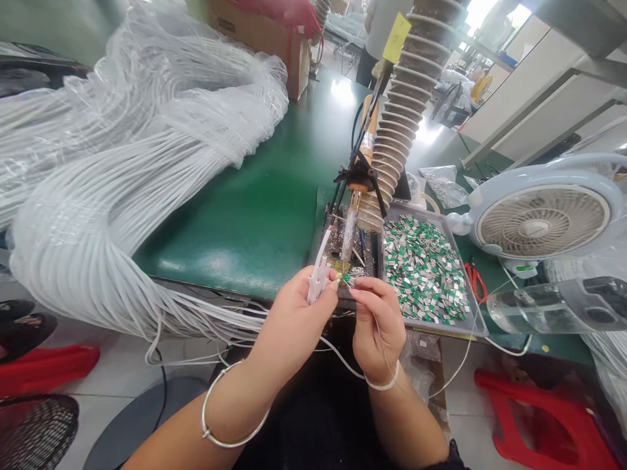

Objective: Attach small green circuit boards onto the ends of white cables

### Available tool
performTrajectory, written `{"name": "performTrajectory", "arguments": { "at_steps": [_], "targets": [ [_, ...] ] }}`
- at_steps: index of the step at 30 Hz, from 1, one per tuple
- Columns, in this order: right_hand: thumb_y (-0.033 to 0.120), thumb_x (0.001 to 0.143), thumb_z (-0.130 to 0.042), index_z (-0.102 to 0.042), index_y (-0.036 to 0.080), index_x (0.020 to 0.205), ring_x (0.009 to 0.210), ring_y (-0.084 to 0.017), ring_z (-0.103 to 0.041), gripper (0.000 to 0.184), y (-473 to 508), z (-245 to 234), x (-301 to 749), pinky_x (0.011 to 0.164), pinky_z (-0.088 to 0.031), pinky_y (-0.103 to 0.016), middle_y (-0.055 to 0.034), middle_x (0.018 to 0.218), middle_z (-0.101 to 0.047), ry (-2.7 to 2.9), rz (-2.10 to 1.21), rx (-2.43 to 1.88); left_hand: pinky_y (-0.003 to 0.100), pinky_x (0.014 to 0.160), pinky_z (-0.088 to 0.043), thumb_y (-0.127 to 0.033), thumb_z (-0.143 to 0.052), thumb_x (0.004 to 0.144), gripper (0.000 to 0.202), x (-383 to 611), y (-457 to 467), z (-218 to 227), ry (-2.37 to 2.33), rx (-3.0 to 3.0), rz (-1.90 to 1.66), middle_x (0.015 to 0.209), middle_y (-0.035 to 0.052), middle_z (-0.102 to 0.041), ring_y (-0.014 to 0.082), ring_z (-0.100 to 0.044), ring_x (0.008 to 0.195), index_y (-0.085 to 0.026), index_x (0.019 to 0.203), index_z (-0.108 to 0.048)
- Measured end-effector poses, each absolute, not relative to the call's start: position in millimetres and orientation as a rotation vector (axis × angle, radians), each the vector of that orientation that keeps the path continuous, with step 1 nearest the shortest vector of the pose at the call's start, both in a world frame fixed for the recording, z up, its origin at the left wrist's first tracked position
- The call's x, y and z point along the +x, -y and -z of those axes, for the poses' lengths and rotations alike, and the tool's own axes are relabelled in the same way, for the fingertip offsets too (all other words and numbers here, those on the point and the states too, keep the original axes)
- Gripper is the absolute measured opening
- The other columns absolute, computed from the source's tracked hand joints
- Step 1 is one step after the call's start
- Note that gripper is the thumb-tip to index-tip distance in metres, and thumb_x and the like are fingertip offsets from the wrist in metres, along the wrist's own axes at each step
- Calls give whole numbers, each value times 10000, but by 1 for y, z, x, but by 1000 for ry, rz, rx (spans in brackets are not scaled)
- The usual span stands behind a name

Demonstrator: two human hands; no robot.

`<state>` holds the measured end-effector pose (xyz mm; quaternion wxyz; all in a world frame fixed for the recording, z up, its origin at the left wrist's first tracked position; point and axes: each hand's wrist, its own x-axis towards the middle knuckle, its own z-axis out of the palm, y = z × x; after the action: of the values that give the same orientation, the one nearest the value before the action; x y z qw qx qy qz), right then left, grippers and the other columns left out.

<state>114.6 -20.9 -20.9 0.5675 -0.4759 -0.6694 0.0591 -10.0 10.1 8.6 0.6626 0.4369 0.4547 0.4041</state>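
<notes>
My left hand (pixel 298 320) is closed around a bunch of white cables (pixel 318 281), their cut ends pointing up. At its fingertips is a small green circuit board (pixel 346 278), partly hidden by the fingers. My right hand (pixel 379 323) pinches a thin solder wire (pixel 377 326) close to that board; the strand trails down past the wrist. A soldering iron (pixel 351 225) is fixed above, its tip pointing down just over the board. Whether the tip touches the board is too small to tell.
A grey tray (pixel 477 313) of green-and-silver connector boards stands right of my hands. Beyond are a ribbed exhaust hose (pixel 411 98), a fan (pixel 543 219) and red-handled pliers (pixel 475 282). Plastic-wrapped white cable bundles (pixel 122 163) cover the green table's (pixel 264 209) left side.
</notes>
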Motion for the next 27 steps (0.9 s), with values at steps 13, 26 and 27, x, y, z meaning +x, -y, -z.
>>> {"name": "performTrajectory", "arguments": {
  "at_steps": [13,26,27],
  "targets": [
    [46,833,-479,-606,233,1028,939,-172,-588,298,20,23,114,780,-524,-356,-70,1015,-579,1576,-121,-1134,191,456,-238,-360,-513,840,177,-9,-11,-5,-1020,974,-884,550,-82,-346,66,-283,473,-191,892,-527],
    [38,828,-487,-604,245,1045,936,-168,-582,322,17,19,112,778,-523,-357,-66,1015,-567,1573,-99,-1127,199,490,-259,-359,-497,854,161,-10,-12,-7,-1006,1050,-937,594,-73,-349,77,-284,518,-204,882,-528],
    [36,827,-488,-604,245,1046,937,-167,-582,324,17,19,112,780,-523,-356,-66,1016,-567,1571,-100,-1125,199,491,-258,-361,-498,854,163,-11,-11,-8,-1004,1050,-939,592,-74,-346,77,-281,517,-205,885,-528]
  ]
}}
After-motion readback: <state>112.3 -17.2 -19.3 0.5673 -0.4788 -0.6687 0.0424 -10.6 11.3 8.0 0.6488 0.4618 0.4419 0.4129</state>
